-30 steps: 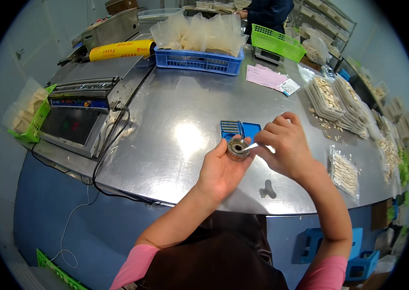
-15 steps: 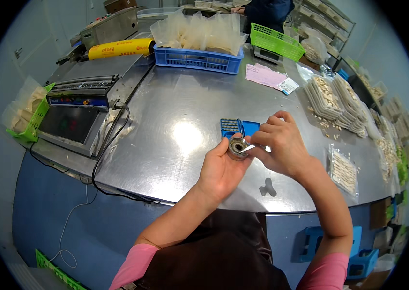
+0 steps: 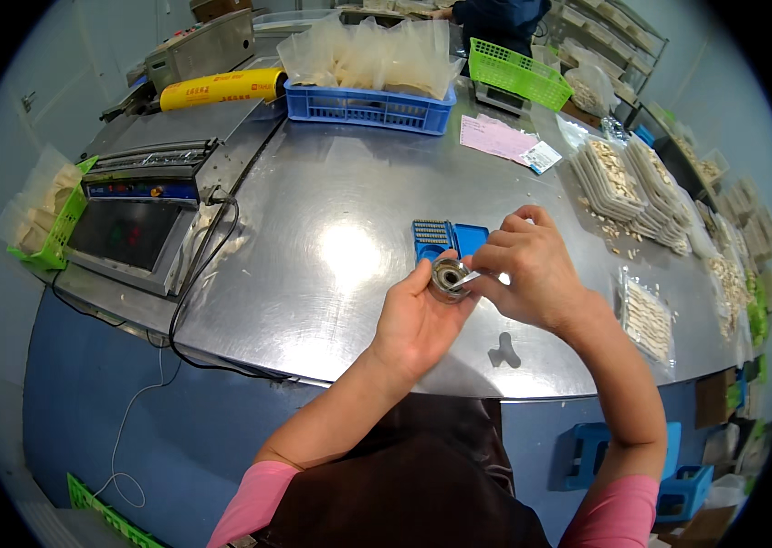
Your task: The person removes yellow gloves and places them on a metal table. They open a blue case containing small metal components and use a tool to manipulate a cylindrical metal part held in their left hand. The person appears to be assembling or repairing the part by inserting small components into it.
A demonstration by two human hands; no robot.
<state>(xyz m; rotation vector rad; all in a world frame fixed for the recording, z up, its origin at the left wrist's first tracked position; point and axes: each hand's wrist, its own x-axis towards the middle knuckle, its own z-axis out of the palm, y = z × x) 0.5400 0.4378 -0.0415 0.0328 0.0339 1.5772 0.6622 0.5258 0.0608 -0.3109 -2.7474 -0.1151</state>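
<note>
My left hand (image 3: 415,320) is palm up, its fingers and thumb closed around a small round metal part (image 3: 447,280) with a dark ring and a hole in its middle. Pinched in my right hand (image 3: 523,269) is a thin silvery tool, apparently tweezers (image 3: 466,280); its tip reaches into the face of the round part. Just beyond my hands lies an opened blue case (image 3: 471,239) with rows of small brass-coloured pieces (image 3: 431,232) in its left half. A flat grey three-lobed piece (image 3: 505,352) rests on the steel table (image 3: 349,320) below my right hand.
A wrapping machine (image 3: 135,228) with a black cable stands at the left. Toward the back are a blue crate (image 3: 367,110) of clear bags, a green basket (image 3: 521,78), pink papers (image 3: 495,137) and a person (image 3: 500,23). Stacked trays (image 3: 609,178) and a sealed pack (image 3: 647,320) lie right.
The view has shifted slightly, so the table things sit a little differently in the picture. My hands hold the same things, with the tool tip still at the round part.
</note>
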